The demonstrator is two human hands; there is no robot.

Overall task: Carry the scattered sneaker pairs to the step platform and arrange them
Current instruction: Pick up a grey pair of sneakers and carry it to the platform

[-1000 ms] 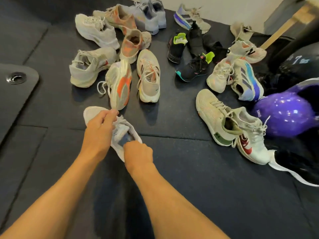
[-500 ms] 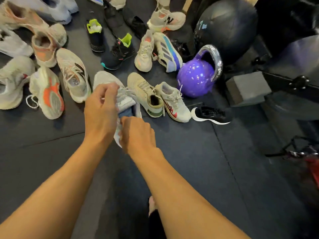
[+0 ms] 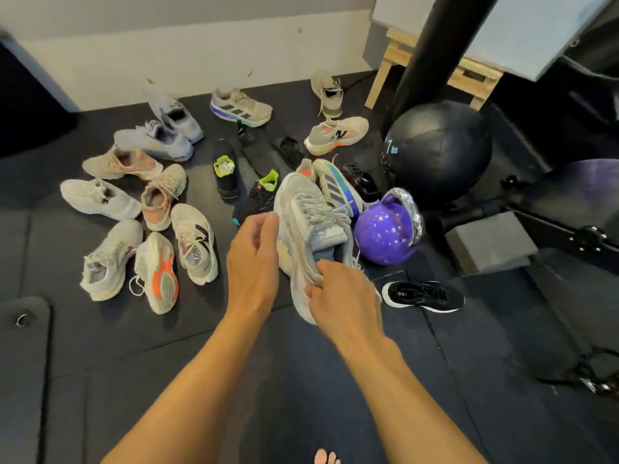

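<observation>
A pale grey sneaker (image 3: 303, 222) with a blue inner lining is held up off the dark rubber floor (image 3: 234, 370), toe pointing away from me. My right hand (image 3: 345, 296) pinches its heel collar. My left hand (image 3: 254, 259) grips its left side with thumb and fingers. Behind and to the left, several other sneakers lie scattered: a white one with an orange sole (image 3: 157, 272), a similar pale one (image 3: 100, 199), a striped blue one (image 3: 338, 185), and a black one with a white sole (image 3: 422, 296). I cannot make out a step platform.
A purple kettlebell (image 3: 385, 236) sits just right of the held sneaker, with a black medicine ball (image 3: 438, 152) behind it. A grey foam block (image 3: 485, 242), a black post (image 3: 422, 51), and a wooden frame (image 3: 469, 72) crowd the right. A dark mat (image 3: 20, 363) lies at left.
The pale grey sneaker has come up off the floor in both hands. My view has swung right and then up, bringing the wall, post and medicine ball into sight.
</observation>
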